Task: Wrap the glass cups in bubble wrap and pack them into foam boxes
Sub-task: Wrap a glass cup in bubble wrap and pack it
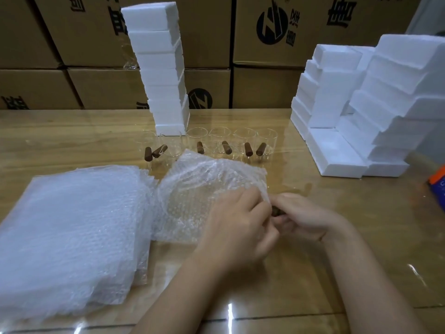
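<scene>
Cups (pixel 224 144) (brown handles) behind bubble wrap (pixel 207 189), foam boxes (pixel 161 68) beyond

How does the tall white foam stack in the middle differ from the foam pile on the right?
The tall foam stack is a single narrow column that leans slightly, standing just behind the glass cups. The foam pile on the right is wider, made of several stepped stacks side by side, some propped at a slant. Both are plain white foam on the wooden table.
</scene>
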{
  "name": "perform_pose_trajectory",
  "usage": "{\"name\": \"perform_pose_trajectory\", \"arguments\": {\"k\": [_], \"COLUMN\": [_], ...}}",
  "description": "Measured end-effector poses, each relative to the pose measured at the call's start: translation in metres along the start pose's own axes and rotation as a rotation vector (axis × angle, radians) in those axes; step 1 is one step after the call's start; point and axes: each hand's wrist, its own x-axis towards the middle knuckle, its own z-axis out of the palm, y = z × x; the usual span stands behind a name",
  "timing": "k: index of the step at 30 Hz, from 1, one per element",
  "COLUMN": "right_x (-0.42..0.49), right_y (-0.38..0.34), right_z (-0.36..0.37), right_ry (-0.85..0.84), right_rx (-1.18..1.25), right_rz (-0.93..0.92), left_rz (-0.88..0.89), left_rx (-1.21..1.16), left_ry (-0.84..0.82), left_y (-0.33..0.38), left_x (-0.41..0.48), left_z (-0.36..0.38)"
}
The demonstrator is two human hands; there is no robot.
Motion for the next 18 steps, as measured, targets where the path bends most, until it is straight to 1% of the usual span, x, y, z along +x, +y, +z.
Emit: {"name": "perform_pose_trajectory", "arguments": {"k": [2,3,6,8,11,12,13,14,15,16,18], "right_x": [0.0,-0.001,0.001,0.001,0.007,0.008,0.01,0.013,0.015,0.017,0.02], "right_y": [0.003,0.003,0.003,-0.002,0.008,0.006,0.004,0.003,0.002,0.001,0.0], "right_z": [0.004,0.008,0.021,0.034,0.037,0.041,0.044,0.046,0.045,0.044,0.043], "right_ry": [0.079,0.087,0.008,-0.006,0.141,0.097,-0.016,-0.114,-0.142,-0.117,-0.066], "right_rx": [0.098,0.128,0.174,0.274,0.565,0.633,0.666,0.695,0.748,0.802,0.878], "right_rz": [0.001,-0.03,-0.164,-0.209,-0.195,-0.17,-0.16,-0.18,-0.213,-0.257,-0.314], "left_rz": [0.053,0.071,0.124,0.15,0.154,0.147,0.126,0.08,-0.007,-0.141,-0.525], "left_rx": [0.018,0.02,0.003,0.003,0.039,0.056,0.069,0.071,0.051,-0.007,-0.252], "left_ry": [-0.025,-0.03,-0.027,-0.009,0.041,0.064,0.097,0.152,0.238,0.356,0.575], "left_y": [0.005,0.007,0.012,0.013,0.009,0.006,0.004,0.002,0.0,-0.002,-0.006], "left_x": [-0.002,-0.003,-0.004,-0.004,-0.007,-0.009,-0.012,-0.014,-0.015,-0.015,-0.012], "left_z": [0.001,0.001,0.002,0.003,0.003,0.002,0.003,0.004,0.005,0.007,0.008]}}
